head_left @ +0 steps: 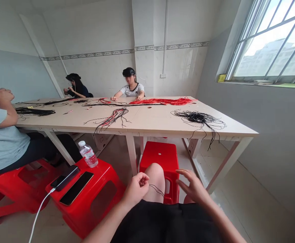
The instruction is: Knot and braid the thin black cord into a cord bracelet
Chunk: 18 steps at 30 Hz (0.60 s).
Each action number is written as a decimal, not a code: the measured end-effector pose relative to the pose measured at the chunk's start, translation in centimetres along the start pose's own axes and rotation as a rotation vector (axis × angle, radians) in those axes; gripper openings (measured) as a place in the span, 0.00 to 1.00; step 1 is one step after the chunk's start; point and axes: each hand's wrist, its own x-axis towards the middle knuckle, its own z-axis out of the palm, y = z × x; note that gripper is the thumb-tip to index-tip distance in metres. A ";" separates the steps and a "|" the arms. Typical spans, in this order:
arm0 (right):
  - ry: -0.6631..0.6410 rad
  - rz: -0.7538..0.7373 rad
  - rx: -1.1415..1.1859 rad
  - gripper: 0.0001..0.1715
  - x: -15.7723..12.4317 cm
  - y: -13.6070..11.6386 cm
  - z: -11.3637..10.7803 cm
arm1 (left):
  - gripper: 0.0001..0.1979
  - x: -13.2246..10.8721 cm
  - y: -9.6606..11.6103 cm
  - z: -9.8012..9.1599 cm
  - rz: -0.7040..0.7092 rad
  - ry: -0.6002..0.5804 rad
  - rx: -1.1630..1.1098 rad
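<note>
My left hand (136,188) is curled closed above my knee, pinching a thin black cord (156,189) that trails across my bare knee toward the right. My right hand (192,186) hovers beside it over my other knee, fingers spread and holding nothing. Both hands sit above my black shorts, well short of the long pale table (142,123). On the table lie a black cord bundle (200,118) at the right, a mixed red and black bundle (113,118) near the middle, and a red cord pile (166,101) at the far side.
A red stool (160,158) stands in front of my knees. Another red stool (96,189) at my left carries a water bottle (88,154) and two phones (72,184), one on a white cable. A person in a light shirt sits at left; two others sit at the far side.
</note>
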 end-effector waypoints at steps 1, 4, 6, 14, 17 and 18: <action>-0.058 -0.058 0.103 0.19 0.2 -1.6 0.6 | 0.06 -0.2 0.6 0.5 0.031 -0.030 0.016; -0.178 -0.081 0.332 0.21 0.6 -5.3 2.5 | 0.06 -0.8 2.0 1.6 0.130 -0.081 0.064; -0.239 -0.038 0.445 0.15 0.6 -6.2 3.5 | 0.06 -1.1 2.5 1.8 0.170 -0.075 0.093; -0.199 0.028 0.433 0.11 0.5 -5.2 5.8 | 0.06 -0.4 1.2 1.6 0.047 -0.062 0.052; -0.175 -0.010 0.341 0.10 0.8 -5.0 6.5 | 0.08 0.4 0.4 1.6 -0.024 -0.100 0.057; -0.169 -0.010 0.309 0.10 0.9 -4.9 6.6 | 0.09 0.6 0.2 1.5 -0.032 -0.118 0.077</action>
